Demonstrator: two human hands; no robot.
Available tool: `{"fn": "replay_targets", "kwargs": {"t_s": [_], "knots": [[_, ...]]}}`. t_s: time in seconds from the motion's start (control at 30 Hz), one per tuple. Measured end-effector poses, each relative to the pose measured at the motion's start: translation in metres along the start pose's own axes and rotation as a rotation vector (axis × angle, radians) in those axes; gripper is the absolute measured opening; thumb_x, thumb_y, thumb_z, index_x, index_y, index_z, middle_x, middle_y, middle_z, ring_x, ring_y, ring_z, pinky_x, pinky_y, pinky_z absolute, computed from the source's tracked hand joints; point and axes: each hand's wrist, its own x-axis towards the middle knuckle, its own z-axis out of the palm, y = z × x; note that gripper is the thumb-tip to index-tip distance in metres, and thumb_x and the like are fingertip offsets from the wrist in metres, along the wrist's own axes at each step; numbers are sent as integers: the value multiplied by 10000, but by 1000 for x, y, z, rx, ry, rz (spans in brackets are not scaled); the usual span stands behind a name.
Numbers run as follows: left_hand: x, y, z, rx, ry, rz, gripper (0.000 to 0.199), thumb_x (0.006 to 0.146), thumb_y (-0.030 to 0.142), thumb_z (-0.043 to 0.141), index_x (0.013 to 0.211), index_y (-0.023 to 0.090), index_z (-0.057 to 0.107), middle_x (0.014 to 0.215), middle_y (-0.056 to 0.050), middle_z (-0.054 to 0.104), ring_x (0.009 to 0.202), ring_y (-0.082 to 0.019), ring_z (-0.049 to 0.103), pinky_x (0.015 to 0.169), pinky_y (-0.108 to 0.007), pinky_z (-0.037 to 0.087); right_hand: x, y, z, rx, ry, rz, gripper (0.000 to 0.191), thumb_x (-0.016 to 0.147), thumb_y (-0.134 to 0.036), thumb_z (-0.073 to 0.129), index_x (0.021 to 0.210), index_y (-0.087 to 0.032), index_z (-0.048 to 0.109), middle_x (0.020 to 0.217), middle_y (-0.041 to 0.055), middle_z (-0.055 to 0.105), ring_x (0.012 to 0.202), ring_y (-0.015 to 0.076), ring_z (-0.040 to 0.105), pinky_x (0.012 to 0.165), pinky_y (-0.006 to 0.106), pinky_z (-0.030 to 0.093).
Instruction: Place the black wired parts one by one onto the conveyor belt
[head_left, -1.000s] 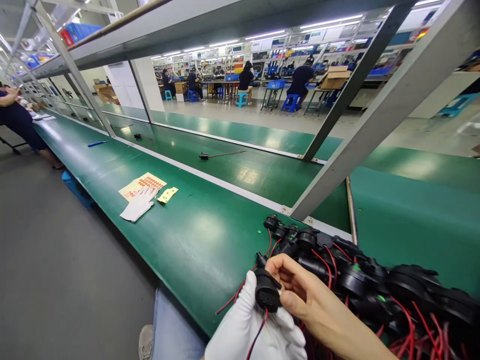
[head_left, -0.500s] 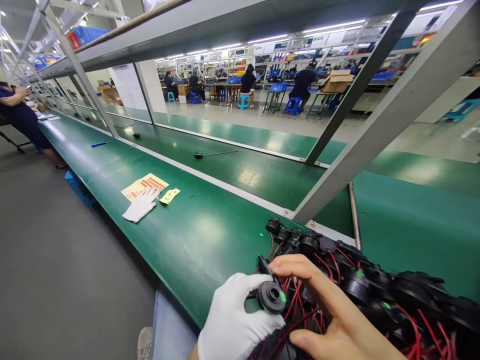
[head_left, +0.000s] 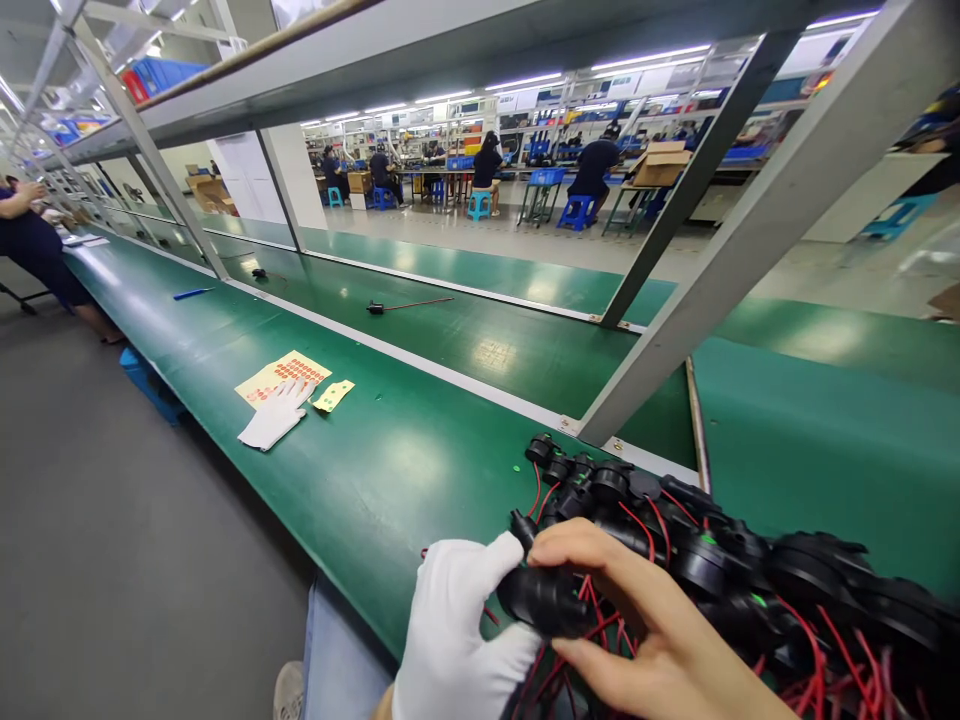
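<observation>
My left hand (head_left: 457, 625), in a white glove, grips a black cylindrical part (head_left: 544, 600) between thumb and fingers. The part lies on its side, its end turned to the right. Bare, my right hand (head_left: 637, 620) curves around the part's right side, fingertips at its top and thumb near its lower edge. Whether those fingertips press on it is hard to tell. Beneath and to the right spreads a pile of black parts (head_left: 705, 565) with red wires, several bearing green dots.
A white glove (head_left: 274, 420) overlaps a sheet of red stickers (head_left: 270, 375), beside a small yellow sheet (head_left: 334, 396). A blue pen (head_left: 193, 294) lies farther left. A slanted metal post (head_left: 712, 240) rises behind the pile. People sit in the background.
The black part has turned from showing its round, green-dotted end to showing its side. My right thumb and fingers have moved left, closer around it. The view has shifted slightly.
</observation>
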Motion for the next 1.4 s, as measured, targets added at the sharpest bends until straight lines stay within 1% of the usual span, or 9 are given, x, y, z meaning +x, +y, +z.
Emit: {"fn": "replay_targets", "kwargs": {"t_s": [0.17, 0.4, 0.6, 0.8, 1.03, 1.2, 1.3, 1.37, 1.4], "knots": [[4, 9, -4, 150, 34, 45, 397, 968, 434, 568, 1283, 193, 561, 849, -42, 724, 757, -181, 676, 661, -294, 536, -1, 15, -1, 409, -79, 288, 315, 912, -321, 680, 1210, -339, 576, 1130, 25, 621, 1056, 191, 644, 868, 253, 557], [4, 12, -5, 44, -44, -159, 326, 856, 455, 701, 1070, 209, 698, 744, -26, 731, 654, -191, 691, 595, -284, 518, 4, 13, 6, 610, -30, 428, 438, 779, -608, 770, 1052, -290, 641, 915, -18, 588, 788, 129, 579, 702, 196, 499], [3, 14, 0, -512, -231, -842, 356, 806, 510, 671, 894, 171, 735, 765, -56, 758, 729, -216, 698, 710, -308, 516, 7, 8, 8, 591, -18, 454, 471, 853, -692, 623, 1076, -279, 648, 884, 1, 593, 743, 148, 568, 669, 242, 500], [0, 7, 13, -1347, -356, -1097, 713, 828, 806, 449, 795, 131, 674, 442, 49, 487, 397, -105, 467, 469, -225, 358, 4, 7, 9, 546, 7, 459, 432, 949, -637, 532, 1145, -258, 603, 752, -24, 567, 664, 134, 542, 665, 255, 472], [-9, 6, 27, -1881, -504, -1339, 584, 823, 753, 533, 701, 188, 609, 389, 102, 370, 316, -78, 275, 413, -239, 297, 4, 14, 20, 573, -28, 456, 405, 872, -536, 714, 1165, -281, 603, 926, -10, 591, 832, 151, 583, 734, 244, 509], [2, -4, 19, -1106, -325, -1008, 651, 945, 685, 324, 925, 156, 703, 718, -53, 696, 674, -206, 682, 733, -362, 548, 31, -15, 6, 111, 15, 356, 209, 924, -410, 638, 1033, -232, 653, 956, 36, 692, 866, 206, 663, 689, 282, 547], [5, -36, 5, -739, -110, -865, 498, 991, 559, 384, 1274, 203, 586, 1314, -99, 638, 1294, -218, 535, 1183, -387, 308, 85, -38, -38, -392, 390, 35, 233, 907, -314, 633, 1115, -211, 649, 984, 61, 723, 787, 207, 681, 691, 322, 561], [2, -64, 1, -177, 6, -736, 486, 1011, 503, 316, 1317, 202, 544, 1365, -120, 601, 1306, -227, 523, 1166, -440, 352, 134, -44, -70, -719, 603, -214, 350, 912, -286, 633, 1233, -147, 625, 1142, 117, 700, 793, 198, 676, 849, 390, 551], [-1, -77, 2, -110, 18, -729, 477, 1009, 475, 323, 1313, 184, 547, 1356, -143, 600, 1300, -248, 526, 1158, -481, 359, 160, -42, -84, -812, 534, -236, 431, 937, -263, 609, 1338, -111, 567, 1297, 155, 635, 906, 203, 676, 967, 412, 508]]}}
